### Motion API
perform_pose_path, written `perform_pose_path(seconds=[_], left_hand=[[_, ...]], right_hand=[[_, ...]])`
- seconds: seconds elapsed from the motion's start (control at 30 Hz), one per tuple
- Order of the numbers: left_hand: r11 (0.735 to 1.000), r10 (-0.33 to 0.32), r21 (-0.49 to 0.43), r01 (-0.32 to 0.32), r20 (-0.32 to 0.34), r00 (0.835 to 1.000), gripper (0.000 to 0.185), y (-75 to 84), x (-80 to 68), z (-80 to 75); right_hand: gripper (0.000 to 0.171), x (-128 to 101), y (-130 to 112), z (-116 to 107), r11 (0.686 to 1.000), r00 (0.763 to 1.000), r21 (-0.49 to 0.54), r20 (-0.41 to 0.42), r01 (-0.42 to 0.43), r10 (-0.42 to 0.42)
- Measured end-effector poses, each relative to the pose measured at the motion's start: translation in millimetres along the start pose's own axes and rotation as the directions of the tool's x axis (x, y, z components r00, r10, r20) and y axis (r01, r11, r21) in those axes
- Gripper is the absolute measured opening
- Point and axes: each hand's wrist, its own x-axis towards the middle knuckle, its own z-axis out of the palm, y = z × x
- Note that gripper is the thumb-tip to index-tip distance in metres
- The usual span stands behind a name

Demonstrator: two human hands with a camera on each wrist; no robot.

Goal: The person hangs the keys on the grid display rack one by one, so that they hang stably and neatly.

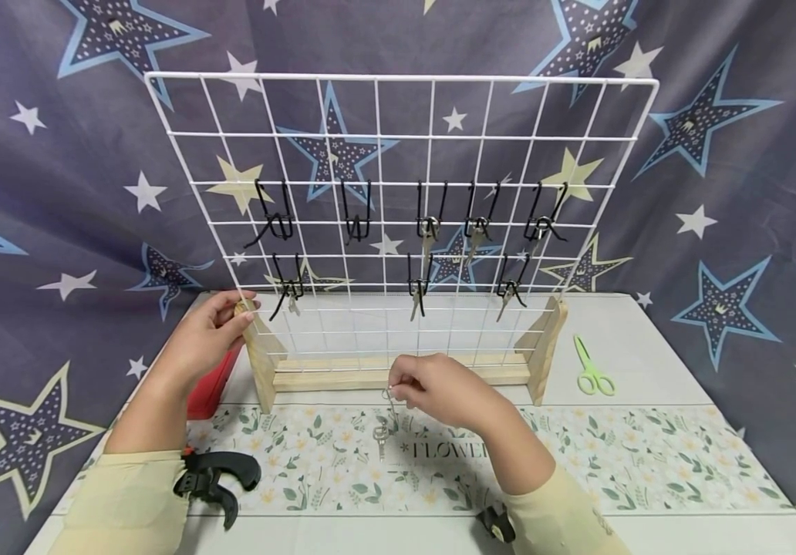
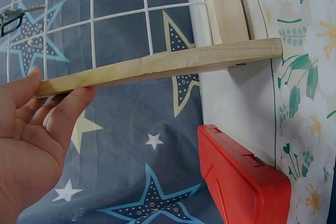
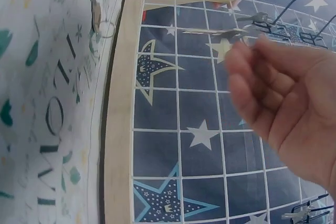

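Note:
My right hand (image 1: 440, 389) pinches a small key (image 3: 215, 32) by its metal ring, in front of the rack's base. A second key (image 1: 381, 443) with a ring lies on the flowered mat below. With thumb and fingers, my left hand (image 2: 37, 124) grips the upper end of the wooden side post (image 2: 157, 66) at the rack's left. The white wire grid (image 1: 398, 78) stands upright in its wooden base (image 1: 342, 380). Black hooks (image 1: 276, 225) hang on it in two rows; several carry keys, such as the key (image 1: 415, 304) in the lower row.
A red case (image 2: 247, 177) lies outside the left post. Green scissors (image 1: 595, 381) lie right of the rack. A black tool with curved handles (image 1: 220, 470) is beside the left sleeve, and a small black object (image 1: 495, 524) by the right one. Star-patterned cloth (image 1: 717, 231) hangs behind.

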Motion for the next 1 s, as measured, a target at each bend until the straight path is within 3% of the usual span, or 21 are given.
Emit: perform_pose_path(seconds=[0.17,0.33,0.43,0.77,1.0], left_hand=[[1.000,0.004,0.005,-0.004,-0.007,1.000,0.046,-0.4,-0.4,0.0],[1.000,0.004,0.008,-0.004,-0.010,1.000,0.045,-2.2,0.3,0.2],[1.000,0.003,0.008,-0.003,-0.009,1.000,0.046,-1.6,-0.1,0.5],[1.000,0.007,0.003,-0.007,-0.019,1.000,0.046,-0.4,-0.7,0.4],[1.000,0.013,-0.009,-0.013,-0.014,1.000,0.046,-1.1,-0.6,0.6]], right_hand=[[0.004,-1,-2,0,0.973,0.998,0.229,-0.060,0.041,-0.028],[0.006,-1,-7,2,0.895,0.996,0.440,-0.082,0.068,-0.036],[0.005,-1,-13,1,0.854,0.996,0.514,-0.070,0.077,-0.047],[0.005,-1,-40,-17,0.850,0.980,0.488,-0.105,0.199,-0.169],[0.005,1,-58,-40,0.798,0.962,0.539,-0.176,0.270,-0.207]])
